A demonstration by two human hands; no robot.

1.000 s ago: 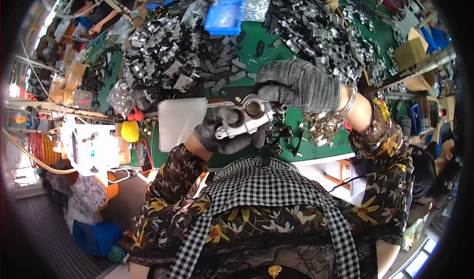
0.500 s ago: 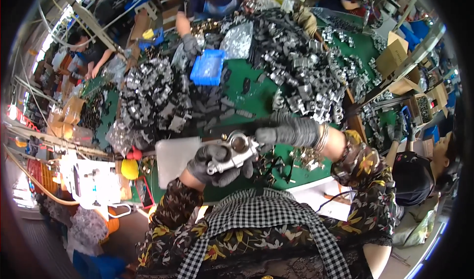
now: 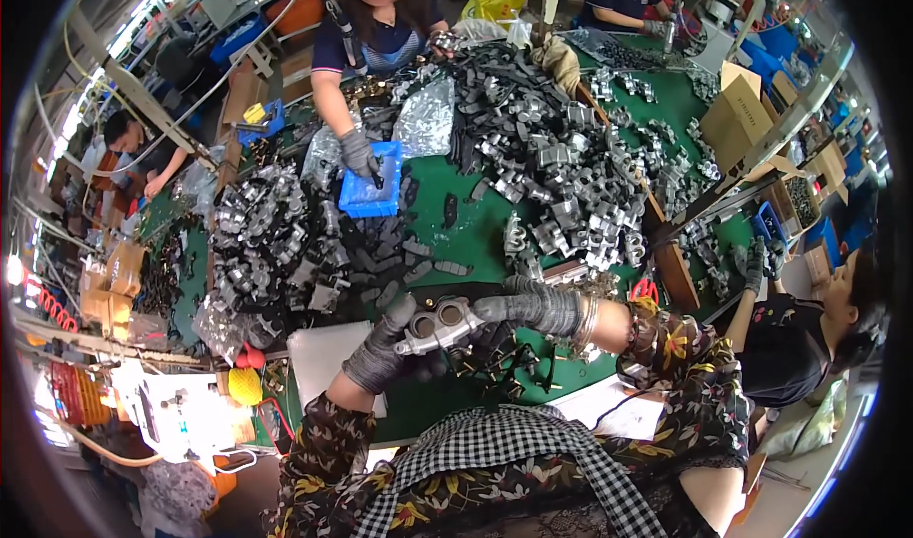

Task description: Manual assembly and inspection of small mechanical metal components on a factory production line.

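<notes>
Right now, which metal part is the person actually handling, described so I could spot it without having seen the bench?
Start at the green bench heaped with grey metal castings. At its near edge, both gloved hands meet: left hand, right hand. Between them is a silver casting with two round bores, the only one lifted clear of the piles.

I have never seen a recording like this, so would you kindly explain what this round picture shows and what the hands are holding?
It comes from a wide fisheye camera on a person's head, looking down, so straight edges bend. The forearms in flowered sleeves are that person's own. The left hand and right hand, both in grey knitted gloves, together hold a silvery cast-metal part with two round openings. Below lies a green-topped workbench heaped with similar grey metal castings. A co-worker's gloved hand rests on a blue plastic tray.
</notes>
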